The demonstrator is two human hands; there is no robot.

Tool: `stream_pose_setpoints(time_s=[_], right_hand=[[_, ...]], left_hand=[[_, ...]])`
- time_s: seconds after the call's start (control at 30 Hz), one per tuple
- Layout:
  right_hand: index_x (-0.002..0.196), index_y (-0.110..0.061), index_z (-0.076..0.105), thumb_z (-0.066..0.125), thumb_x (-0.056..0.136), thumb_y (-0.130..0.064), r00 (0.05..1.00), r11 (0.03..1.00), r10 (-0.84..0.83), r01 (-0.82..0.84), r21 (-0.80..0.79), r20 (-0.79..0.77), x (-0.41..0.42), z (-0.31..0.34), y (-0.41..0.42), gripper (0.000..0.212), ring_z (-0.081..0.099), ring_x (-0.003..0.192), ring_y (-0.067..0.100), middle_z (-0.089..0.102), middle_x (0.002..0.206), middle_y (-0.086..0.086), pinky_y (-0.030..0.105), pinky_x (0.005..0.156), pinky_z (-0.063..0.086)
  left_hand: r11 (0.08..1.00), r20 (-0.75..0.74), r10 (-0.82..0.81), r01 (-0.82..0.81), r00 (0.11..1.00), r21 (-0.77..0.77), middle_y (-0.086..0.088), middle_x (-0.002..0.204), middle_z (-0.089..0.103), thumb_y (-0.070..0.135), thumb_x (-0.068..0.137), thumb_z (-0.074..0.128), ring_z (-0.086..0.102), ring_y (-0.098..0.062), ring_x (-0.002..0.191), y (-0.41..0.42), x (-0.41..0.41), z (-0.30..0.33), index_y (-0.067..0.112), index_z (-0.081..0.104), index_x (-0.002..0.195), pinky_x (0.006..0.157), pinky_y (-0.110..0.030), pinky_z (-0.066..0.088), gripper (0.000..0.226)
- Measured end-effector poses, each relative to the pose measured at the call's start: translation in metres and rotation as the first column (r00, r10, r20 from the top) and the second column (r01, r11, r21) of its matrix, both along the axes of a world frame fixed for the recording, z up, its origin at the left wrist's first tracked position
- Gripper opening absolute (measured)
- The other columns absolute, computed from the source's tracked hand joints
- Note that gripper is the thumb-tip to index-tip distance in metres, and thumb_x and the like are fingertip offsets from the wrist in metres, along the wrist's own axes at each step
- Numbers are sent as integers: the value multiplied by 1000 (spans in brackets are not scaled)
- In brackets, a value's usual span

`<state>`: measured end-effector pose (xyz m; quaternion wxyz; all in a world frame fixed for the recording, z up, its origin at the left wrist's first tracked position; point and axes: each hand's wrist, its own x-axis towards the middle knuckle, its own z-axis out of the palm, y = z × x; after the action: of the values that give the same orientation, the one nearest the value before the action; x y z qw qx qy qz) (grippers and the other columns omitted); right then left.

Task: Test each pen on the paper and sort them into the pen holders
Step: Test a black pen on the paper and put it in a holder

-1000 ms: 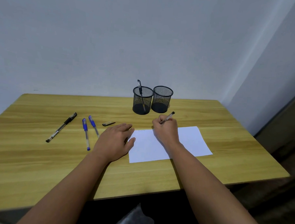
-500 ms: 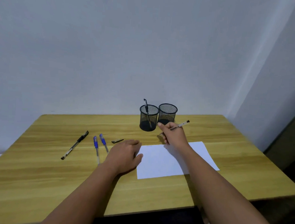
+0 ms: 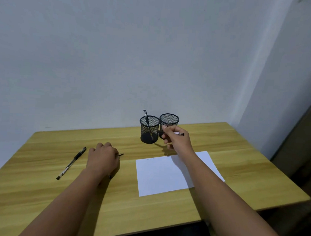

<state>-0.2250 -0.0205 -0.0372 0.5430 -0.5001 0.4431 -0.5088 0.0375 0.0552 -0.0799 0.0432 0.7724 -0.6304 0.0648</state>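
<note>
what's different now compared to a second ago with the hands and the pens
The right hand lifted the pen off the paper and carried it up in front of the mesh holders. The left hand left the paper's edge and moved left over the blue pens and the cap. The black pen on the table and the one in the left holder stayed put.

Plain room, office or study corner by the look of it. Bare pale walls (image 3: 118, 53) meet at a corner on the right. Wood-grain counter (image 3: 221, 142) pushed against the back wall. On it: two black mesh pen holders (image 3: 149, 130) side by side, a white sheet of paper (image 3: 163, 175), a loose black pen (image 3: 71, 163). No other furnishings in view.
</note>
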Motion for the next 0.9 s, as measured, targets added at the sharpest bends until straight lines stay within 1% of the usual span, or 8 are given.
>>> stream_pose_setpoints(time_s=[0.07,0.17,0.27,0.37,0.43,0.57,0.83,0.9], right_hand=[[97,-14,76,70,103,-34,999,997,45,-46,55,29,-1,0,0,22,58,51,7,78,82,2,20,47,44],[108,-12,78,63,106,-25,997,993,62,-66,96,42,-1,-1,1,19,59,51,8,80,88,4,19,45,45],[103,-13,76,71,102,-17,997,996,74,-74,53,-3,-5,-7,2,7,59,52,9,79,88,6,20,46,43],[106,-6,77,77,97,-12,985,990,144,-144,14,-93,-8,-11,6,12,63,56,10,81,93,8,20,49,44],[111,-1,76,79,94,-8,973,983,183,-186,-3,-143,-7,-11,10,19,65,57,10,83,98,12,19,49,45],[103,-2,77,81,91,-5,939,967,237,-252,-30,-249,-2,-9,15,13,65,52,6,81,85,5,17,45,40],[100,-8,80,82,91,-6,921,961,252,-275,-38,-297,3,-5,18,9,64,51,4,80,78,-4,16,44,40],[101,-7,80,82,91,-7,915,959,258,-282,-35,-311,3,-5,17,10,64,52,4,80,78,-4,16,45,41]], left_hand=[[1000,-16,-9,9,1000,-23,6,120,62,38,101,47,50,-23,117,0,0,-1,32,69,120,92,-41,41,30],[997,-59,-31,27,998,-78,7,113,66,37,101,51,56,-21,107,0,0,-1,31,69,114,82,-37,44,23],[983,-254,-75,29,964,-180,7,103,71,31,98,56,63,-18,90,0,1,-1,29,70,106,70,-35,52,16],[965,-580,-159,2,799,-262,6,102,73,19,96,63,65,-14,94,-4,-3,6,23,75,105,80,-33,53,15],[961,-682,-195,-2,705,-278,8,102,73,15,97,64,66,-11,95,-7,-7,13,21,77,105,79,-27,49,17],[956,-749,-241,18,617,-293,8,101,74,13,98,62,65,-9,96,-8,-13,22,21,77,103,74,-19,46,18],[954,-753,-279,80,596,-290,6,98,75,14,97,63,67,-11,94,-6,-19,31,23,78,100,76,-24,49,17],[958,-793,-277,88,543,-274,4,95,77,12,97,65,67,-9,89,-5,-23,34,22,79,99,75,-24,49,17]])
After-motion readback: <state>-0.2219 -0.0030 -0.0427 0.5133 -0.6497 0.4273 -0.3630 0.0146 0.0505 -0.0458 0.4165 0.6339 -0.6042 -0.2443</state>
